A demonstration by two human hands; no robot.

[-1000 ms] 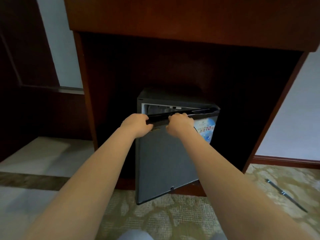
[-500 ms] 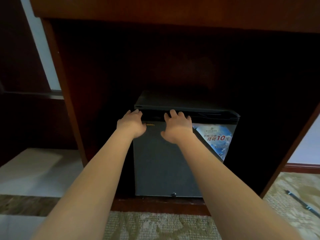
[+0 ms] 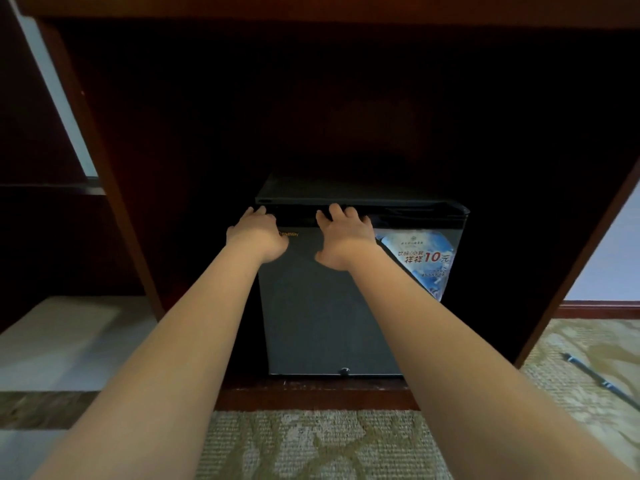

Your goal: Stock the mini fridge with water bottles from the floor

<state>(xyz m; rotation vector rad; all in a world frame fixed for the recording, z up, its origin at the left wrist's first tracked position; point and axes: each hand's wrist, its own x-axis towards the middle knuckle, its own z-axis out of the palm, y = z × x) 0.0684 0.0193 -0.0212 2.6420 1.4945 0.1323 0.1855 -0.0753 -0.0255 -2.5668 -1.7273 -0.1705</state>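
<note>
A small dark grey mini fridge (image 3: 322,313) stands in a wooden cabinet recess, its door shut. A blue and white sticker (image 3: 420,261) covers the door's upper right corner. My left hand (image 3: 258,233) lies flat on the door's upper left, fingers spread at the top edge. My right hand (image 3: 344,235) presses flat beside it, fingers on the dark top strip. Neither hand holds anything. No water bottle is in view.
The dark wooden cabinet (image 3: 104,161) frames the fridge on both sides and above. Patterned beige carpet (image 3: 311,445) covers the floor in front. A dark pen-like rod (image 3: 602,381) lies on the carpet at the right. A pale stone floor (image 3: 62,341) lies left.
One second ago both hands gripped the top of the fridge door, which stood ajar. The door has swung shut, and my hands now rest flat with fingers spread on it.
</note>
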